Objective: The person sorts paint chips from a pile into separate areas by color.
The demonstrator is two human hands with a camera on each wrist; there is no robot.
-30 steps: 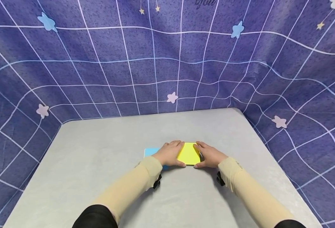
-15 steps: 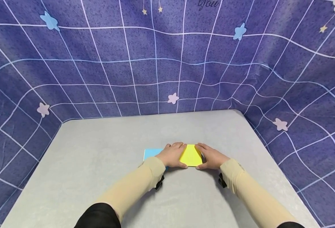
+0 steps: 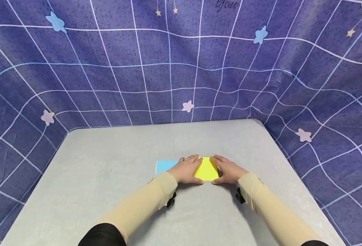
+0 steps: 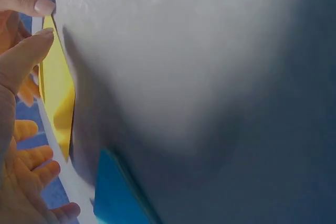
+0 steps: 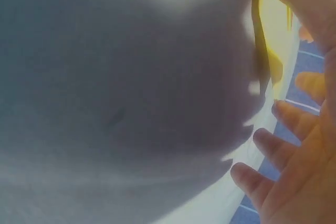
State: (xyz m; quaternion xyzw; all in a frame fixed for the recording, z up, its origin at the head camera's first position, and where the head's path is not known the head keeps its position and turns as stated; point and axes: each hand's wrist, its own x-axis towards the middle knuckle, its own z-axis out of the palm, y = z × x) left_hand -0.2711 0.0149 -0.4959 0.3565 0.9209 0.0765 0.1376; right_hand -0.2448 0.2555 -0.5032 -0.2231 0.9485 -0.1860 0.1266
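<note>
A flat yellow square sheet (image 3: 206, 169) lies between my two hands, close over the table. My left hand (image 3: 187, 171) holds its left side, thumb at the near corner and fingers toward the far one. On the opposite side my right hand (image 3: 229, 171) holds it the same way, mirrored. In the left wrist view both thumbs meet the near edge of the yellow sheet (image 4: 59, 90). The other fingers of the right hand (image 5: 299, 145) spread out below the sheet's edge in the right wrist view. A light blue flat piece (image 3: 164, 166) lies left, partly hidden under my left hand.
The grey-white tabletop (image 3: 113, 177) stretches around the hands. Behind it and along both sides hangs a purple-blue cloth (image 3: 156, 78) with a grid of lines and stars. A black strap (image 3: 171, 200) sits under the left wrist, and another one (image 3: 240, 195) under the right.
Both hands and the yellow sheet have shifted slightly right and nearer, and a bit more of the blue piece shows. The hold looks the same, and the head view has tilted a little.
</note>
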